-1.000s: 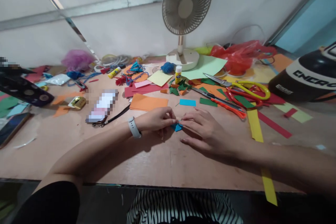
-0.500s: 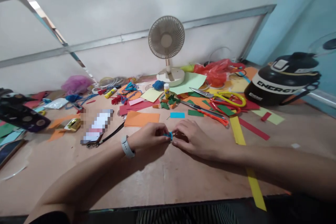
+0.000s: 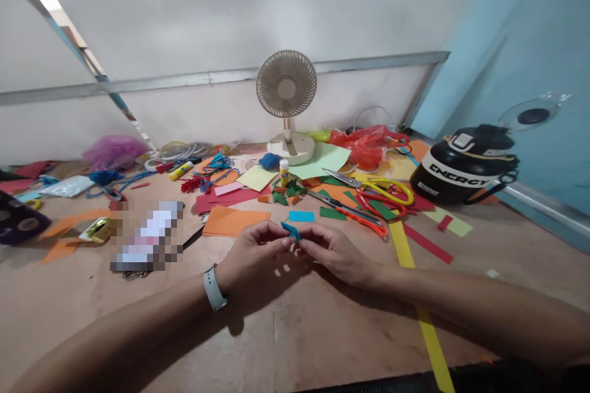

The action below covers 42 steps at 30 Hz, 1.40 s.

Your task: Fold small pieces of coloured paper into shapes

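My left hand and my right hand meet over the middle of the wooden table. Both pinch a small folded blue paper piece between thumb and fingertips, lifted a little above the table. A white band sits on my left wrist. Just beyond my hands lie an orange paper sheet and a small blue paper rectangle.
Paper scraps, a long yellow strip, yellow-handled scissors, orange-handled scissors, a glue stick and yarn lie at the back. A desk fan stands by the wall. A black jug stands right, a red plastic bag behind.
Both hands have lifted the blue paper piece off the table and hold it up between the fingertips. The camera has tilted up, showing more wall.
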### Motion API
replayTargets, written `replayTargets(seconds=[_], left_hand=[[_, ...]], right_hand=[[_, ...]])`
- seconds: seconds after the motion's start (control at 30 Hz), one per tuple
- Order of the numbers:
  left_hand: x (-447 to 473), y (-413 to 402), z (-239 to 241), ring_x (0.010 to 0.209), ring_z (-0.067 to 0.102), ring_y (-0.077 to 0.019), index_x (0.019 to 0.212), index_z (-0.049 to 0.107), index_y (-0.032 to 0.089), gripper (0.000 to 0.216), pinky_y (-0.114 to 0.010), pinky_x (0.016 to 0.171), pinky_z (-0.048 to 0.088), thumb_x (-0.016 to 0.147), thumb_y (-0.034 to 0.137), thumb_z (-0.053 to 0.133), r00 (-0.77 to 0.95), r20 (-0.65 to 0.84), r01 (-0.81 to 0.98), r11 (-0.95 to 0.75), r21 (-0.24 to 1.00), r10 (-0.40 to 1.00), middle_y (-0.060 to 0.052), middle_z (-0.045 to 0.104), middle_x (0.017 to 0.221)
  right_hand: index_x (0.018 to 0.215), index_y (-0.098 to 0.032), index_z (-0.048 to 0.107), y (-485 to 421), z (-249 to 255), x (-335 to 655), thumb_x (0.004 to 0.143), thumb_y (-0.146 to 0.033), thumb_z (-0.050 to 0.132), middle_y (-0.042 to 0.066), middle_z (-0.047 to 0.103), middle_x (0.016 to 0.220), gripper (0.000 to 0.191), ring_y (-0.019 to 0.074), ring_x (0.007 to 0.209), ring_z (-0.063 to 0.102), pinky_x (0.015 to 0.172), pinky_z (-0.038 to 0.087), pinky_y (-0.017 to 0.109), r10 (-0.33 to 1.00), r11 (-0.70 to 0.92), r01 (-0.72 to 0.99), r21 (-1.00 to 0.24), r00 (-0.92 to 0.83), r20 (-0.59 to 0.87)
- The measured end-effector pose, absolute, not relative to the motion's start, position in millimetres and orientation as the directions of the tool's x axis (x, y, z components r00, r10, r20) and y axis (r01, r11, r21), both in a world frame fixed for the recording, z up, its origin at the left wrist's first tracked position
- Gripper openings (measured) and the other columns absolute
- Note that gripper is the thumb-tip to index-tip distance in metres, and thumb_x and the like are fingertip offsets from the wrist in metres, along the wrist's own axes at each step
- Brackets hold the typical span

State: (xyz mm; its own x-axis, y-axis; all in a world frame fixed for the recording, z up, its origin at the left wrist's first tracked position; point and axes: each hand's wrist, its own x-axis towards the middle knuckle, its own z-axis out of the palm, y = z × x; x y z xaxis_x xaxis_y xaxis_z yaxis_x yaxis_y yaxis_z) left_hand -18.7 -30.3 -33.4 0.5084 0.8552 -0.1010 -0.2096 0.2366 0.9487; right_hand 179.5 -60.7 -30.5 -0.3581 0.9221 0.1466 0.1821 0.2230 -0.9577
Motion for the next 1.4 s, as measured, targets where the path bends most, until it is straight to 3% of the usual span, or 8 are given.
replayTargets(seconds=[0.13,0.33,0.47,0.7,0.77,0.87,0.97,1.4], left_hand=[[-22,-26,-42,0.082,0.069,-0.0180,0.092,0.064,0.018,0.029,-0.037,0.080,0.058,0.078,0.036,0.082,0.502,-0.084,-0.113,0.162,0.980,0.861,-0.004,0.069,0.091],[-23,-26,-36,0.109,0.065,-0.0213,0.132,0.049,0.029,0.070,-0.037,0.088,0.057,0.072,0.026,0.086,0.516,0.014,-0.224,0.119,0.967,0.856,-0.009,0.058,0.132],[-24,-28,-35,0.090,0.071,-0.0210,0.125,0.058,0.019,0.055,-0.039,0.081,0.058,0.077,0.033,0.083,0.644,-0.044,-0.221,0.241,0.945,0.764,-0.011,0.070,0.108],[-23,-21,-39,0.073,0.072,-0.0153,0.098,0.067,0.012,0.044,-0.025,0.066,0.056,0.069,0.038,0.088,0.517,-0.118,-0.243,0.278,0.929,0.848,-0.008,0.075,0.089],[-24,-17,-37,0.074,0.072,-0.0163,0.097,0.065,0.013,0.045,-0.024,0.063,0.056,0.070,0.041,0.087,0.473,-0.128,-0.285,0.288,0.914,0.872,-0.008,0.075,0.088],[-26,-12,-35,0.088,0.074,-0.0196,0.100,0.060,0.016,0.046,-0.024,0.067,0.056,0.073,0.043,0.085,0.448,-0.129,-0.349,0.306,0.886,0.884,-0.009,0.075,0.096],[-27,-8,-34,0.097,0.073,-0.0208,0.107,0.060,0.017,0.050,-0.024,0.068,0.057,0.073,0.042,0.086,0.443,-0.140,-0.399,0.335,0.854,0.885,-0.010,0.074,0.103],[-27,-1,-40,0.092,0.074,-0.0216,0.099,0.058,0.016,0.042,-0.022,0.064,0.056,0.075,0.036,0.085,0.441,-0.166,-0.514,0.400,0.759,0.882,-0.012,0.074,0.098]], right_hand=[[0.097,-0.017,0.069,-61,-28,181,0.097,-0.032,0.053,0.005,0.069,0.092,0.021,0.0167,0.085,0.062,0.076,0.052,0.032,0.916,0.302,0.314,-0.900,-0.359,0.182],[0.095,-0.017,0.067,-62,-20,180,0.098,-0.035,0.052,0.003,0.066,0.083,0.025,0.0136,0.069,0.059,0.062,0.050,0.027,0.922,0.249,0.252,-0.935,-0.356,0.150],[0.089,-0.019,0.068,-59,-18,181,0.098,-0.034,0.053,0.003,0.067,0.082,0.024,0.0160,0.075,0.061,0.069,0.052,0.030,0.894,0.325,0.336,-0.884,-0.415,0.171],[0.103,-0.019,0.067,-52,-15,184,0.095,-0.042,0.053,0.005,0.071,0.087,0.028,0.0183,0.077,0.066,0.066,0.054,0.030,0.916,0.302,0.444,-0.844,-0.380,0.127],[0.103,-0.020,0.066,-42,-7,195,0.095,-0.043,0.051,0.006,0.071,0.087,0.028,0.0193,0.076,0.066,0.064,0.054,0.031,0.909,0.369,0.593,-0.715,-0.391,0.144],[0.100,-0.019,0.068,-23,5,220,0.088,-0.036,0.054,0.012,0.069,0.102,0.025,0.0271,0.090,0.065,0.075,0.052,0.040,0.846,0.509,0.839,-0.190,-0.448,0.289],[0.097,-0.017,0.068,-7,8,242,0.082,-0.031,0.055,0.017,0.067,0.100,0.024,0.0329,0.089,0.063,0.071,0.049,0.042,0.896,0.398,0.903,0.160,-0.420,0.144],[0.075,-0.020,0.054,13,2,267,0.078,-0.025,0.054,0.011,0.063,0.085,0.005,0.0264,0.076,0.061,0.061,0.037,0.033,0.955,0.290,0.947,0.136,-0.279,-0.097]])
